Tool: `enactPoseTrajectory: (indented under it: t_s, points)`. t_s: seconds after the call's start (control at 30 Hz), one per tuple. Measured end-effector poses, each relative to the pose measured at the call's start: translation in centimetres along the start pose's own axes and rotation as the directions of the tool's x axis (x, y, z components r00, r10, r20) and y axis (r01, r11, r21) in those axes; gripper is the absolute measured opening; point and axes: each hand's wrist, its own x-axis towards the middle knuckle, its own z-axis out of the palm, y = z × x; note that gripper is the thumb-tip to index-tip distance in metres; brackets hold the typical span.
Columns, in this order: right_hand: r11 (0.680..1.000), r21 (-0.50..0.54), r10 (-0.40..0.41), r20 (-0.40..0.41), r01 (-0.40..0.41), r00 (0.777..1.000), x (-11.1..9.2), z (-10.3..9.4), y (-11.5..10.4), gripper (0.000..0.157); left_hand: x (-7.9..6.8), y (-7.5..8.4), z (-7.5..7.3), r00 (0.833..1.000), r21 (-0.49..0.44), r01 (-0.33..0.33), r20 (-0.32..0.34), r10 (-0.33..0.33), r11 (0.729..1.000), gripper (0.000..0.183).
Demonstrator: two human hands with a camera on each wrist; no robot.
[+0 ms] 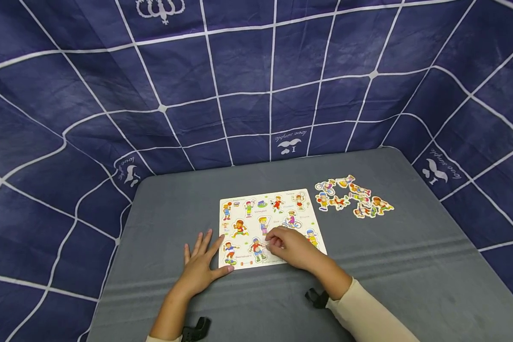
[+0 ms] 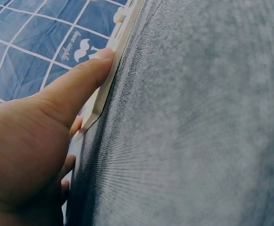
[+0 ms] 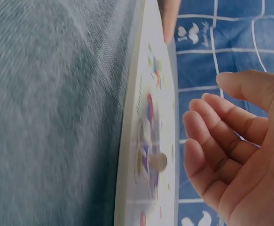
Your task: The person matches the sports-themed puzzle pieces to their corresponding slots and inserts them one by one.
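Note:
A white picture puzzle board (image 1: 252, 232), printed with sports figures, lies flat on the grey table. My left hand (image 1: 200, 270) is at its lower left corner with fingers spread; in the left wrist view the thumb (image 2: 92, 70) presses along the board's edge. My right hand (image 1: 292, 246) hovers over the lower right of the board, fingers loosely bent and holding nothing. It partly hides the figures beneath. Near its fingertips are a roller-skater piece (image 1: 257, 250) and a golfer figure (image 1: 263, 225). In the right wrist view, a small round knob (image 3: 158, 162) rises from a piece.
Several loose figure pieces (image 1: 359, 197) lie in a cluster on the table (image 1: 389, 266), right of the board. Blue cloth (image 1: 243, 114) with white grid lines stands around the back and sides. Each wrist wears a black strap (image 1: 196, 329).

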Motion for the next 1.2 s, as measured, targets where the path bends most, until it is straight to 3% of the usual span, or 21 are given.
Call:
enactPoseTrajectory:
  t_s: [0.3, 0.5, 0.73, 1.2]
  points:
    - [0.992, 0.113, 0.082, -0.153, -0.065, 0.985, -1.4, -2.2, 2.1, 0.01, 0.1, 0.1, 0.0, 1.0, 0.0, -0.005, 0.008, 0.005, 1.0, 0.1]
    - [0.976, 0.199, 0.125, -0.209, -0.082, 0.97, -1.8, -3.1, 3.7, 0.013, 0.1, 0.0, 0.0, 1.0, 0.006, -0.008, 0.004, 0.008, 1.0, 0.099]
    - [0.968, 0.188, 0.209, -0.225, -0.168, 0.952, -2.2, -4.1, 4.5, 0.012, 0.2, -0.1, 0.1, 1.0, 0.004, -0.008, 0.001, 0.008, 1.0, 0.1]
    - [0.962, 0.159, 0.259, -0.287, -0.221, 0.922, -3.2, -6.4, 7.2, 0.013, -0.1, -0.1, 0.1, 1.0, 0.005, -0.008, -0.017, 0.008, 1.0, 0.099]
